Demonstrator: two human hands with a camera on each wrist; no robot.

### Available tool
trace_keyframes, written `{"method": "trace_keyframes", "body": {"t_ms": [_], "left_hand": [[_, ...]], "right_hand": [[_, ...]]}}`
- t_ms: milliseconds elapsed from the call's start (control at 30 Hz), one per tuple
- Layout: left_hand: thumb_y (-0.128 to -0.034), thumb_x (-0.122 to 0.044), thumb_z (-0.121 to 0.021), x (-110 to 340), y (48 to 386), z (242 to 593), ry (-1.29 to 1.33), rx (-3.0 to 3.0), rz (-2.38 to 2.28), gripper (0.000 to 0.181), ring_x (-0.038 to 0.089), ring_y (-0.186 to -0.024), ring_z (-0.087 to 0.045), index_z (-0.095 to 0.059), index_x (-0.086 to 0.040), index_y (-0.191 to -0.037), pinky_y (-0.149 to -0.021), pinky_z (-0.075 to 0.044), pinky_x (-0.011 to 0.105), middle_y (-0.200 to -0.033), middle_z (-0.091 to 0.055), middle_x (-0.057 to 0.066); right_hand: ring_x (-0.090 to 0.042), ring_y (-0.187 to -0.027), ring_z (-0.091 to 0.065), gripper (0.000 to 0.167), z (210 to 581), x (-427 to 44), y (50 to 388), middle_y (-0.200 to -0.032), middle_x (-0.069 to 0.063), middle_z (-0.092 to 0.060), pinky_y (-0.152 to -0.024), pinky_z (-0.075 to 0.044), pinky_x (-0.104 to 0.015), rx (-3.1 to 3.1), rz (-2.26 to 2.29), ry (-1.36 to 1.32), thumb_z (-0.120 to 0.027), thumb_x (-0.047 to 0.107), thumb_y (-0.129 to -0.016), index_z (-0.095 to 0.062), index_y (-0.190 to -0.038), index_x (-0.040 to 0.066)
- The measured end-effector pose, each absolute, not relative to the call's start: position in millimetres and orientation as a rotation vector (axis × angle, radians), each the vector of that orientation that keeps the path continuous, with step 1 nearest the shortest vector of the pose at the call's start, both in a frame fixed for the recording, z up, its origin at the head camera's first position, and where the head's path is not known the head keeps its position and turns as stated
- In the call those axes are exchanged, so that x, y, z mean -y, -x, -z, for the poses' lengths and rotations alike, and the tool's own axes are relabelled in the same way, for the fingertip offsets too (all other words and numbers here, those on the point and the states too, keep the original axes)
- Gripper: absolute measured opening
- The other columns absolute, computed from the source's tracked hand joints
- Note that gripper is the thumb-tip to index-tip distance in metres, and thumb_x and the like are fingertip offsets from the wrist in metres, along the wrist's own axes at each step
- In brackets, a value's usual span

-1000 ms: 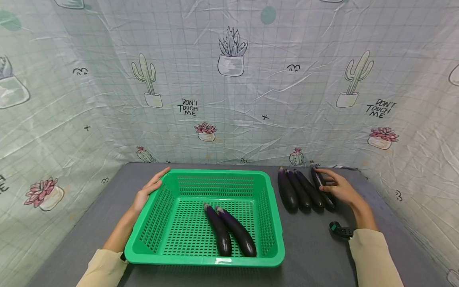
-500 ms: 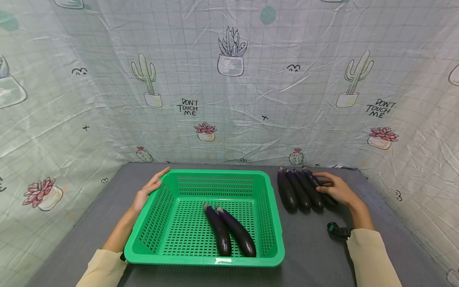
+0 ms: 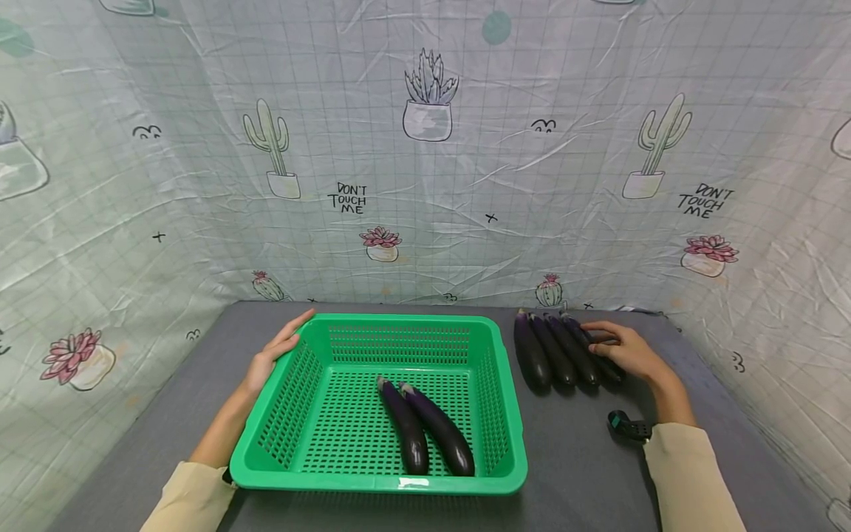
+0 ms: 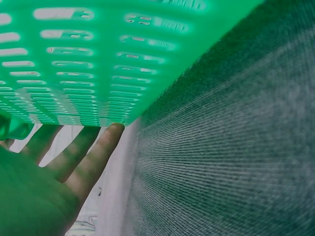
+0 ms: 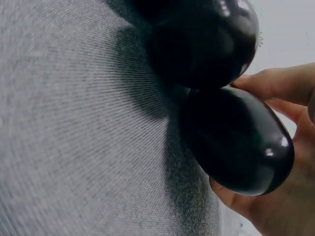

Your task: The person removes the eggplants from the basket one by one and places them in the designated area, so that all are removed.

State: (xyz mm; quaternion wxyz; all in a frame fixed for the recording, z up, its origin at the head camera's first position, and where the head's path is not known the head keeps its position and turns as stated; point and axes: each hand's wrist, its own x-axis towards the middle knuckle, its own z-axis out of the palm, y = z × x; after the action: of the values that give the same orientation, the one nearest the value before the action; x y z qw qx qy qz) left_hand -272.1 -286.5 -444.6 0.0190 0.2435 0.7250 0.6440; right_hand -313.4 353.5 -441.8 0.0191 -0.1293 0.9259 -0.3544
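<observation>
A green plastic basket (image 3: 379,482) stands on the grey table, with two dark purple eggplants (image 3: 404,428) lying in it. Against the basket's left wall rests my left hand (image 3: 267,362); the left wrist view shows its fingers (image 4: 96,157) stretched along the perforated outside. To the right of the basket several eggplants (image 3: 532,358) lie side by side, stems pointing away. My right hand (image 3: 628,351) holds the rightmost eggplant (image 5: 236,142) between thumb and fingers. That eggplant touches its neighbour (image 5: 206,44) in the right wrist view, and the hand covers part of it in the head view.
A pale cloth printed with cacti (image 3: 428,177) hangs behind the table and along both sides. The grey tabletop (image 3: 572,458) extends in front of the eggplant row. A dark band (image 3: 628,426) is on the right wrist.
My right hand has shifted the rightmost eggplant slightly left and nearer, up against the others; its stem end moved left. In the last half second little differs. The left hand and basket have stayed put.
</observation>
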Motion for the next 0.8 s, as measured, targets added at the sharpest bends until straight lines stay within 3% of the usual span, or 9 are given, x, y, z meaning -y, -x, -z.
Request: {"method": "trace_keyframes", "body": {"t_ms": [133, 567, 633, 700, 800], "left_hand": [[-0.1149, -0.020, -0.023, 286.4, 272.5, 444.1, -0.757, -2.287, -1.982, 0.056, 0.049, -0.155, 0.006, -0.009, 0.001, -0.165, -0.105, -0.031, 0.010, -0.173, -0.001, 0.020], [-0.1150, -0.020, -0.023, 285.7, 272.0, 443.6, -0.750, -2.264, -1.993, 0.056, 0.049, -0.155, 0.006, -0.010, 0.000, -0.166, -0.107, -0.033, 0.011, -0.172, 0.002, 0.023], [-0.1151, -0.020, -0.023, 285.2, 271.7, 443.3, -0.749, -2.252, -2.000, 0.056, 0.044, -0.157, 0.001, -0.009, -0.001, -0.166, -0.107, -0.034, 0.011, -0.172, 0.004, 0.024], [-0.1151, -0.020, -0.022, 285.0, 271.1, 443.1, -0.754, -2.218, -2.017, 0.056, 0.028, -0.159, -0.015, -0.008, -0.002, -0.166, -0.107, -0.036, 0.012, -0.172, 0.006, 0.025], [-0.1152, -0.020, -0.022, 284.7, 270.7, 443.0, -0.746, -2.203, -2.023, 0.056, 0.017, -0.156, -0.021, -0.008, -0.003, -0.167, -0.108, -0.038, 0.013, -0.172, 0.007, 0.025]], "right_hand": [[-0.056, -0.127, -0.056, 0.050, 441.1, -351.3, 314.1, -0.146, -0.038, -0.051, -0.095, -0.053, -0.063, -2.879, 1.086, 0.375, -0.061, 0.014, -0.104, -0.050, -0.148, -0.005], [-0.052, -0.122, -0.060, 0.041, 443.5, -353.4, 313.9, -0.137, -0.033, -0.061, -0.093, -0.053, -0.062, -2.935, 1.079, 0.392, -0.057, 0.014, -0.106, -0.057, -0.143, -0.003], [-0.052, -0.123, -0.059, 0.042, 443.7, -354.0, 314.4, -0.138, -0.033, -0.060, -0.094, -0.053, -0.062, -2.932, 1.078, 0.389, -0.057, 0.014, -0.106, -0.057, -0.144, -0.003], [-0.054, -0.125, -0.058, 0.043, 443.5, -354.4, 314.9, -0.141, -0.034, -0.058, -0.095, -0.053, -0.063, -2.930, 1.077, 0.381, -0.058, 0.016, -0.106, -0.056, -0.144, -0.002], [-0.055, -0.127, -0.056, 0.044, 443.4, -355.0, 315.3, -0.144, -0.035, -0.054, -0.095, -0.053, -0.063, -2.932, 1.069, 0.375, -0.058, 0.018, -0.106, -0.056, -0.145, -0.002]]}}
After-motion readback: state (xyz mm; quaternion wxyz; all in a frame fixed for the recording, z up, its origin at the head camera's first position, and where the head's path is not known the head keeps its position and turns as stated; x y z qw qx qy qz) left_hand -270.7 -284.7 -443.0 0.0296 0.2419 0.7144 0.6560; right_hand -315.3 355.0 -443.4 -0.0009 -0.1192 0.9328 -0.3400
